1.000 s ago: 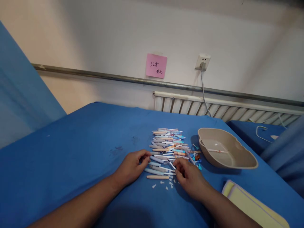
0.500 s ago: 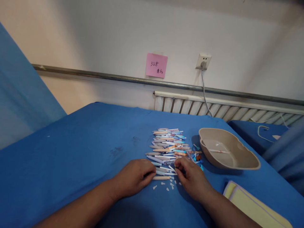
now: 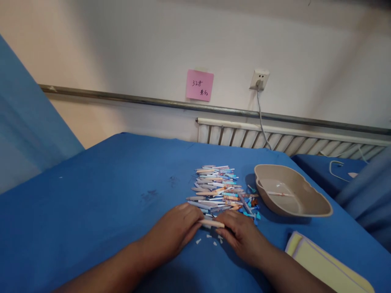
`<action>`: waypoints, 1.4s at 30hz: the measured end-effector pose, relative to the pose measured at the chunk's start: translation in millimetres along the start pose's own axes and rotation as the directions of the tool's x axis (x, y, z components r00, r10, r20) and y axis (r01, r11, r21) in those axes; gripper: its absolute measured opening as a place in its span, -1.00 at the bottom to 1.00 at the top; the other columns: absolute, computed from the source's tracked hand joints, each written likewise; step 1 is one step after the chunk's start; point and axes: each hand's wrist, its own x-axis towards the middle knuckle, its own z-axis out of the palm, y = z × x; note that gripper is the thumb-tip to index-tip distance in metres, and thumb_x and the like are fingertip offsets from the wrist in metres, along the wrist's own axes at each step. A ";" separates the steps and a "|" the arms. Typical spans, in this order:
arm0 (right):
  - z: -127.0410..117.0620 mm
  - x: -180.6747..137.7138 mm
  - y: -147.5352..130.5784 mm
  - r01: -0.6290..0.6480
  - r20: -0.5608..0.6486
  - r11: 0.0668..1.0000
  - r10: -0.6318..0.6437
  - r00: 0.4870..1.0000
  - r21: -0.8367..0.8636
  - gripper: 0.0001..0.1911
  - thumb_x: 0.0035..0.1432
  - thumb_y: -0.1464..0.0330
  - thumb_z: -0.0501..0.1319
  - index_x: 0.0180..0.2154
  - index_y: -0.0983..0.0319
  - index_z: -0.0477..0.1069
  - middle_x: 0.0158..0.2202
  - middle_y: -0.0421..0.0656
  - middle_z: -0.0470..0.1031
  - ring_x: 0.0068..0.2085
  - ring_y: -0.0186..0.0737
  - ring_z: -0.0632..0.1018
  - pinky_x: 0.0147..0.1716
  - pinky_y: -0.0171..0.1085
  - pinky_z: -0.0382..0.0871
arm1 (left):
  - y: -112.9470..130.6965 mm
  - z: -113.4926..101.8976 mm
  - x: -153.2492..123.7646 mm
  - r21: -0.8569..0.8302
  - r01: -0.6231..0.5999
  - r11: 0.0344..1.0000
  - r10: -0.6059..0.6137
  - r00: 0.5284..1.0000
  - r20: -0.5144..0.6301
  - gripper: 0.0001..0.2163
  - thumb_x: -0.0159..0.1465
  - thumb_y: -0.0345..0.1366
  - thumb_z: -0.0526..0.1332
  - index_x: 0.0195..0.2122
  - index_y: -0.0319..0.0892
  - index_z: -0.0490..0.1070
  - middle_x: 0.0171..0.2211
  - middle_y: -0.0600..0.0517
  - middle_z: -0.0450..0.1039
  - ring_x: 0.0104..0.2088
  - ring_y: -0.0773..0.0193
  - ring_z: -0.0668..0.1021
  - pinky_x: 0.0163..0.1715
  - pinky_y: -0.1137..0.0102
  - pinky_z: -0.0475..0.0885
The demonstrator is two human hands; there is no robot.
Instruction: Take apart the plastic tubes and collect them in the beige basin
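Observation:
A heap of small pens and pen parts (image 3: 218, 187) in white, orange and blue lies on the blue cloth (image 3: 106, 191). My left hand (image 3: 177, 232) and my right hand (image 3: 240, 234) meet at the near end of the heap. Between them they hold a pale orange pen barrel (image 3: 214, 223), pinched at both ends just above the cloth. Several small white bits (image 3: 214, 241) lie under the hands.
A beige tray (image 3: 308, 205) with one pen in it stands to the right of the heap. A yellow folded cloth (image 3: 324, 264) lies at the near right. A radiator (image 3: 275, 138), wall socket (image 3: 259, 79) and pink note (image 3: 199, 85) are behind.
Both hands have drawn back toward me from the heap and come together, and the pale orange barrel that lay on the cloth is now gripped between them.

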 end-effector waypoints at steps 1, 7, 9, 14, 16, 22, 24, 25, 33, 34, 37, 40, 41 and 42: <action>0.0 0.0 -0.1 0.015 0.008 1.000 -0.015 1.000 -0.004 -0.86 0.21 0.37 0.07 -0.23 0.12 0.39 -0.33 -0.18 0.45 -0.27 -0.22 0.44 -0.29 -0.29 0.26 | 2.5 -0.1 -0.7 -0.054 -0.005 0.999 0.003 1.000 -0.031 -0.87 0.30 -0.32 0.01 -0.25 -0.14 0.32 -0.30 -0.01 0.41 -0.29 0.23 0.41 -0.27 0.39 0.29; 2.5 -4.9 -5.2 0.066 -0.051 0.998 -0.066 0.997 -0.007 -0.66 0.15 0.29 0.16 -0.02 0.15 0.26 -0.18 -0.11 0.43 -0.18 -0.17 0.43 -0.23 -0.25 0.28 | 15.0 6.6 -4.2 -0.312 0.007 0.950 -0.066 0.982 -0.177 -0.94 0.21 -0.39 0.11 -0.32 -0.14 0.34 -0.39 0.04 0.37 -0.37 0.32 0.41 -0.35 0.47 0.32; 4.1 -6.1 -8.2 0.092 -0.029 0.996 -0.092 0.995 -0.007 -0.72 0.18 0.32 0.13 -0.04 0.15 0.28 -0.18 -0.11 0.43 -0.18 -0.18 0.43 -0.23 -0.25 0.28 | 17.7 9.9 -4.7 -0.348 0.024 0.937 -0.103 0.972 -0.211 -0.94 0.19 -0.41 0.12 -0.33 -0.15 0.35 -0.41 0.06 0.35 -0.40 0.34 0.40 -0.38 0.49 0.32; 8.2 -5.0 -12.4 0.102 0.042 0.995 -0.102 0.994 -0.003 -0.81 0.21 0.41 0.08 -0.12 0.15 0.30 -0.24 -0.16 0.42 -0.22 -0.23 0.43 -0.26 -0.30 0.27 | 23.0 14.3 -6.4 -0.396 -0.050 0.917 -0.049 0.970 -0.237 -0.89 0.16 -0.49 0.12 -0.32 -0.17 0.36 -0.40 0.05 0.34 -0.39 0.37 0.41 -0.38 0.51 0.33; 9.2 -4.7 -12.5 0.084 0.038 0.996 -0.084 0.996 0.005 -0.83 0.19 0.40 0.10 -0.14 0.15 0.30 -0.25 -0.17 0.42 -0.23 -0.24 0.43 -0.28 -0.30 0.26 | 23.7 15.1 -7.2 -0.397 -0.066 0.915 -0.030 0.972 -0.231 -0.88 0.15 -0.50 0.12 -0.33 -0.17 0.36 -0.39 0.04 0.34 -0.38 0.37 0.41 -0.37 0.51 0.33; 11.1 -4.8 -9.7 0.073 0.006 0.997 -0.073 0.997 -0.002 -0.81 0.16 0.41 0.13 -0.15 0.14 0.29 -0.28 -0.20 0.42 -0.25 -0.25 0.43 -0.31 -0.32 0.24 | 22.0 15.9 -6.0 -0.415 -0.037 0.909 -0.066 0.971 -0.230 -0.93 0.17 -0.45 0.15 -0.36 -0.18 0.38 -0.41 0.04 0.35 -0.40 0.37 0.42 -0.38 0.51 0.33; 9.8 -4.5 -8.6 0.070 -0.003 0.998 -0.070 0.998 -0.008 -0.80 0.16 0.42 0.12 -0.14 0.15 0.29 -0.28 -0.19 0.43 -0.26 -0.25 0.43 -0.32 -0.32 0.23 | 20.8 15.7 -5.0 -0.425 -0.022 0.905 -0.085 0.969 -0.231 -0.95 0.17 -0.43 0.16 -0.36 -0.18 0.38 -0.42 0.05 0.35 -0.41 0.37 0.42 -0.38 0.51 0.33; 8.4 -4.5 -8.5 0.064 -0.009 0.998 -0.064 0.998 -0.014 -0.81 0.16 0.42 0.12 -0.15 0.16 0.30 -0.29 -0.19 0.43 -0.27 -0.25 0.43 -0.32 -0.32 0.23 | 20.1 15.7 -4.5 -0.429 -0.014 0.903 -0.094 0.969 -0.230 -0.96 0.17 -0.41 0.17 -0.36 -0.18 0.38 -0.43 0.05 0.35 -0.40 0.36 0.42 -0.37 0.50 0.33; 0.9 -23.2 -38.7 0.083 0.177 0.995 -0.092 0.980 0.054 -0.90 0.13 0.30 0.18 -0.32 0.18 0.33 -0.42 -0.26 0.44 -0.40 -0.35 0.44 -0.41 -0.40 0.19 | 11.3 21.1 -0.5 -0.541 0.113 0.834 -0.287 0.925 -0.248 -0.90 0.20 -0.28 0.17 -0.35 -0.20 0.34 -0.49 0.10 0.33 -0.47 0.38 0.38 -0.43 0.49 0.31; 2.7 -26.6 -44.8 0.123 0.250 0.991 -0.134 0.959 0.057 -0.85 0.10 0.26 0.21 -0.31 0.18 0.33 -0.39 -0.24 0.45 -0.39 -0.34 0.44 -0.41 -0.40 0.20 | 10.5 21.9 -0.1 -0.556 0.119 0.822 -0.300 0.922 -0.246 -0.89 0.20 -0.27 0.17 -0.35 -0.21 0.33 -0.49 0.09 0.34 -0.47 0.38 0.38 -0.42 0.48 0.31; 6.9 -33.2 -57.0 0.185 0.360 0.983 -0.172 0.917 -0.001 -0.77 0.06 0.20 0.24 -0.31 0.20 0.33 -0.33 -0.19 0.46 -0.37 -0.29 0.44 -0.43 -0.38 0.20 | 9.3 23.2 0.9 -0.594 0.112 0.797 -0.313 0.917 -0.248 -0.88 0.19 -0.26 0.18 -0.36 -0.21 0.33 -0.48 0.07 0.39 -0.47 0.38 0.37 -0.41 0.47 0.31; 5.0 -31.9 -54.3 0.098 0.291 0.995 -0.084 0.953 -0.035 -0.90 0.12 0.31 0.17 -0.33 0.19 0.30 -0.36 -0.21 0.44 -0.36 -0.30 0.44 -0.41 -0.38 0.19 | 8.6 23.4 1.5 -0.644 0.104 0.758 -0.335 0.909 -0.247 -0.88 0.19 -0.26 0.19 -0.37 -0.21 0.33 -0.48 0.06 0.43 -0.47 0.37 0.39 -0.40 0.46 0.32; 3.3 -30.1 -50.7 0.051 0.254 0.998 -0.043 0.966 -0.026 -0.94 0.13 0.35 0.15 -0.33 0.19 0.29 -0.37 -0.23 0.43 -0.35 -0.32 0.44 -0.40 -0.38 0.19 | 8.0 23.6 1.7 -0.665 0.107 0.739 -0.351 0.903 -0.246 -0.87 0.19 -0.26 0.19 -0.37 -0.21 0.32 -0.49 0.07 0.42 -0.47 0.37 0.40 -0.41 0.46 0.33; 1.6 -28.1 -46.4 0.009 0.225 1.000 -0.006 0.974 -0.014 -0.97 0.12 0.38 0.14 -0.34 0.19 0.28 -0.38 -0.23 0.43 -0.36 -0.33 0.44 -0.39 -0.39 0.19 | 7.1 23.8 1.9 -0.687 0.112 0.718 -0.372 0.896 -0.242 -0.87 0.19 -0.25 0.19 -0.37 -0.21 0.32 -0.49 0.08 0.41 -0.47 0.38 0.41 -0.41 0.46 0.33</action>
